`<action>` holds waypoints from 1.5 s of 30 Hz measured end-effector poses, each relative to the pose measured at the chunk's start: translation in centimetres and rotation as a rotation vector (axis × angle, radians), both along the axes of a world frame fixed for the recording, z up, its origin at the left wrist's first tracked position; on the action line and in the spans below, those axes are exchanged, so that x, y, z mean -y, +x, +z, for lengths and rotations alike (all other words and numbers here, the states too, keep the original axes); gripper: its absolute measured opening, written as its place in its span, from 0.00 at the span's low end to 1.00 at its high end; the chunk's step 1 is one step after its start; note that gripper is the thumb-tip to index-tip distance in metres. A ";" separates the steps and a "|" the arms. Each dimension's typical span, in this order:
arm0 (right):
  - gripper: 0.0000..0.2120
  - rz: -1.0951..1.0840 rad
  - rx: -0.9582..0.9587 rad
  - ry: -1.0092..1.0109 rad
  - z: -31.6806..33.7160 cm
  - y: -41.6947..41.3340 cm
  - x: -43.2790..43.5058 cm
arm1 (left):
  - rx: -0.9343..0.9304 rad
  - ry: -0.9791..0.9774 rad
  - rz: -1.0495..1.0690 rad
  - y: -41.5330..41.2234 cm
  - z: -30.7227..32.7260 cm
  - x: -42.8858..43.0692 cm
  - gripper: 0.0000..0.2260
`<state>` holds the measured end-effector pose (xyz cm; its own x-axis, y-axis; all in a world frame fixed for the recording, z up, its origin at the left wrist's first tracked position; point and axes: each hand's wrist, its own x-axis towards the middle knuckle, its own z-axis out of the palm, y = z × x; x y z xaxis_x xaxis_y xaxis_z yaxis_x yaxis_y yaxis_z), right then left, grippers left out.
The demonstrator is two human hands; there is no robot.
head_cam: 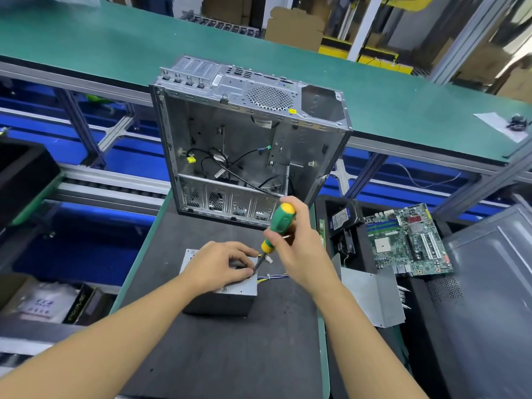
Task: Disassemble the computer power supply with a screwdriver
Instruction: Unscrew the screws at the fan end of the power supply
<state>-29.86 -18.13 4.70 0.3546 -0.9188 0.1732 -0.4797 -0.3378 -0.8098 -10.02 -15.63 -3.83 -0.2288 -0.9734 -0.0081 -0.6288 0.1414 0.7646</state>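
Note:
The power supply (230,298), a grey metal box with coloured wires (273,277) trailing from its right side, lies on the dark mat. My left hand (221,266) rests on its top, fingers pinched around the screwdriver's shaft near the tip. My right hand (296,243) grips the green and yellow screwdriver (277,226) by its handle, tilted, tip down on the box's top right corner. The screw under the tip is hidden by my fingers.
An emptied computer case (247,139) stands open just behind the power supply. To the right, black bins hold a green motherboard (408,240), a hard drive (342,217) and a grey metal panel (371,295). A green conveyor bench (115,41) runs across the back. Boxes sit lower left.

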 end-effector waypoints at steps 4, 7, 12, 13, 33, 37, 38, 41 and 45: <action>0.26 0.101 -0.144 -0.060 1.8 1.2 -0.5 | 0.037 -0.003 0.015 -0.1 0.3 -0.1 0.02; 0.24 0.115 -0.213 -0.050 2.8 1.8 -0.1 | 0.021 -0.007 0.006 -0.2 0.5 -0.5 0.10; 0.24 0.247 -0.244 0.081 4.6 1.5 0.7 | 0.047 -0.047 0.010 -0.1 0.0 -1.1 0.16; 0.23 0.257 -0.272 0.079 4.7 1.6 0.7 | 0.060 -0.058 0.015 -0.2 0.0 -1.1 0.15; 0.12 0.317 -0.443 0.001 7.4 0.9 0.2 | -0.012 -0.026 0.182 0.0 -0.6 -1.2 0.20; 0.20 0.363 -0.466 -0.043 7.6 1.1 0.0 | -0.002 -0.034 0.159 0.0 -0.5 -1.2 0.18; 0.20 0.363 -0.466 -0.041 7.7 1.1 0.0 | -0.003 -0.031 0.156 0.0 -0.5 -1.2 0.18; 0.20 0.374 -0.436 -0.021 7.7 0.9 0.2 | -0.004 -0.029 0.158 0.0 -0.6 -1.1 0.18; 0.19 0.298 -0.438 -0.042 7.1 1.5 0.0 | 0.004 -0.043 0.158 -0.1 -0.6 -1.2 0.18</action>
